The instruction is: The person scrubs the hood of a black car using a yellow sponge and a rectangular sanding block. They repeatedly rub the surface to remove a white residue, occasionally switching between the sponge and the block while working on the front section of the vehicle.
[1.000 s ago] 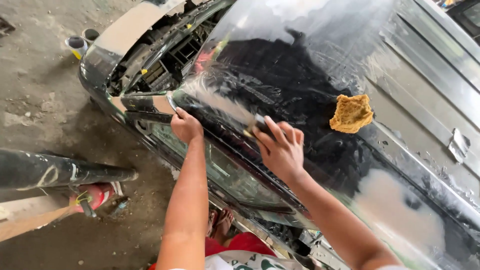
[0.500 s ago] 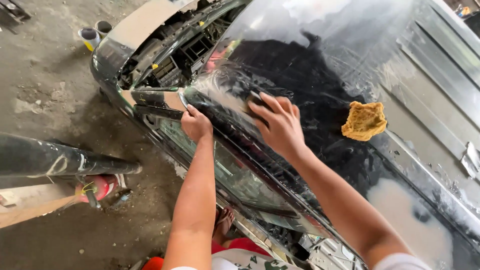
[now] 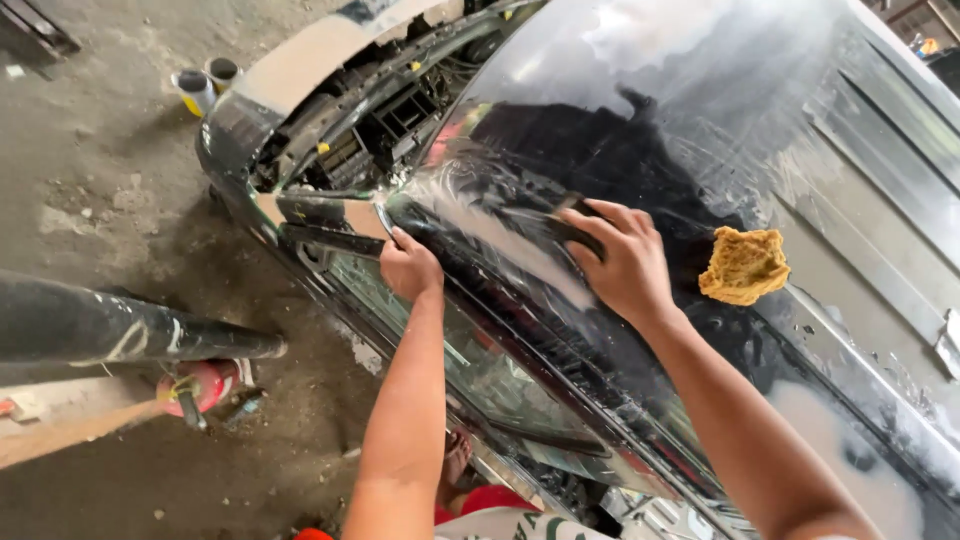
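1. Head view looks down on a glossy black car panel (image 3: 700, 140), wet and streaked with pale residue, above a concrete floor (image 3: 90, 170).
2. The right hand (image 3: 620, 262) lies on the wet panel with fingers spread a little. It presses a dark flat piece, probably a sanding pad (image 3: 580, 232), against the paint. Only the edge of the pad shows under the fingertips, so I cannot say exactly what it is.
3. The left hand (image 3: 410, 265) is curled closed over the front edge of the panel, near the corner. It seems to steady the body there. I cannot tell if it holds anything inside the fist.
4. A yellow sponge (image 3: 744, 264) rests on the panel just beside the right hand, on its far side, not touching it.
5. Beyond the panel edge the open front of the car (image 3: 380, 130) shows black parts and wires. Two small cans (image 3: 205, 85) stand on the floor near this front. A dark curved panel (image 3: 120, 325) lies on the floor to the left, with a red object (image 3: 200, 385) beside it.
6. What could go wrong, in my judgement:
   - The surface is wet and sloped, so the pressing hand may slip toward the edge.
   - The sponge lies loose on the slope and may slide down if the hand touches it.
   - Uneven pressure from the fingertips may cut the paint too deep in one place.
   - The edge under the left hand looks thin and may hurt the fingers if the grip moves.
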